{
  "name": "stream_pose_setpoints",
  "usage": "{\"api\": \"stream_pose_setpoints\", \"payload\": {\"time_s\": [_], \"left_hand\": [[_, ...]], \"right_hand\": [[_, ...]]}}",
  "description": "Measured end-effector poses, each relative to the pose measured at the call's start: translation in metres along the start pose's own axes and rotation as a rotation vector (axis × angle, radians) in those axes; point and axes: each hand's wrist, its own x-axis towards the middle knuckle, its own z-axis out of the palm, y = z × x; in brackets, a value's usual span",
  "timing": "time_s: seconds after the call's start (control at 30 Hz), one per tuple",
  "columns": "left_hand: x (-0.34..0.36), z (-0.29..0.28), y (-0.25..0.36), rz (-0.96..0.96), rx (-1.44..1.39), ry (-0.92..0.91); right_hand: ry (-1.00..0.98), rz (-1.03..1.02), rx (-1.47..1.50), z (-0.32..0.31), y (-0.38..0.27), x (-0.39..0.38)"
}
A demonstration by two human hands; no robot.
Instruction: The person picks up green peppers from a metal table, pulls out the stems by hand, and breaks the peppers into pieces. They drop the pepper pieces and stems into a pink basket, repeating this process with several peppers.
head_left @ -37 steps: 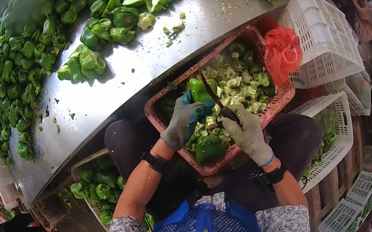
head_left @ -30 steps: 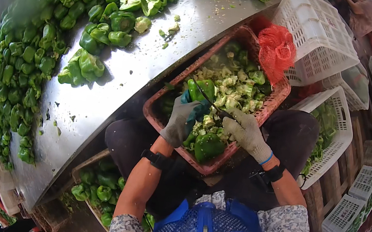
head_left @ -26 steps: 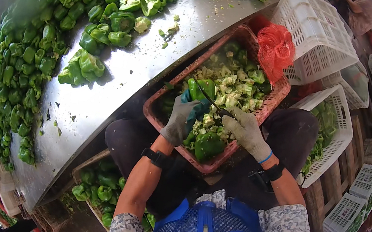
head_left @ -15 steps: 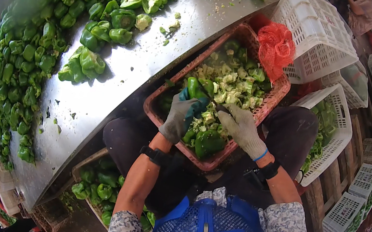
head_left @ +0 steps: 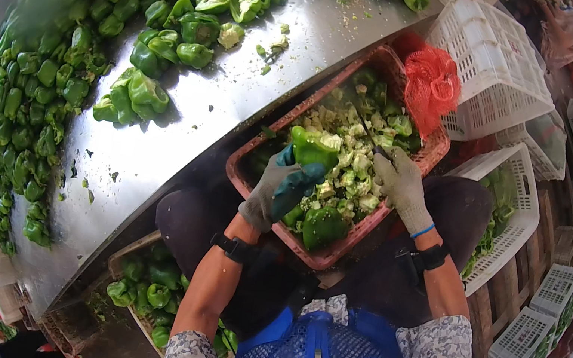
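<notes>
My left hand [head_left: 284,186], in a grey and teal glove, is closed round a green bell pepper [head_left: 313,148] whose pale cut side faces right. In my right hand [head_left: 400,185], gloved in off-white, is a knife [head_left: 375,139] with a dark handle and a thin blade pointing up and left, apart from the pepper. Both hands hover over a red plastic crate [head_left: 333,261] between my knees. Pale pepper cores and seeds [head_left: 356,168] fill much of it, and a large green pepper [head_left: 325,226] lies at its near end.
A metal table [head_left: 145,163] at the left carries a big heap of green peppers [head_left: 36,88]. Red netting [head_left: 429,85] hangs on the crate's far corner. White crates [head_left: 495,55] stand beyond, and another white crate [head_left: 526,211] holds green pieces. A box of peppers [head_left: 157,294] sits below the table.
The knife has moved away from the pepper, up and to the right with my right hand. My left hand has turned the pepper, so its pale cut part now shows.
</notes>
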Motion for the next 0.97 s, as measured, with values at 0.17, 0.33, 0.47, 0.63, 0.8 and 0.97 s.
{"api": "stream_pose_setpoints", "payload": {"time_s": [0.17, 0.33, 0.47, 0.63, 0.8, 0.97], "left_hand": [[0.001, 0.001, 0.0, 0.039, -0.028, 0.021], [0.005, 0.003, 0.002, 0.181, -0.085, 0.014], [0.004, 0.001, 0.011, 0.166, -0.109, 0.063], [0.015, 0.004, 0.01, 0.405, -0.128, 0.147], [0.021, 0.0, 0.005, 0.584, 0.186, 0.245], [0.026, -0.005, -0.009, 0.41, -0.142, 0.246]], "right_hand": [[0.108, -0.221, -0.127, 0.02, -0.062, 0.043], [0.251, -0.385, -0.479, 0.052, -0.077, 0.127], [0.513, -0.738, -0.535, 0.063, -0.091, 0.146], [0.221, -0.642, -0.044, 0.059, -0.083, 0.097], [-0.363, 0.013, 0.669, 0.07, -0.09, 0.03], [-0.362, 0.08, 0.851, 0.086, -0.095, 0.017]]}}
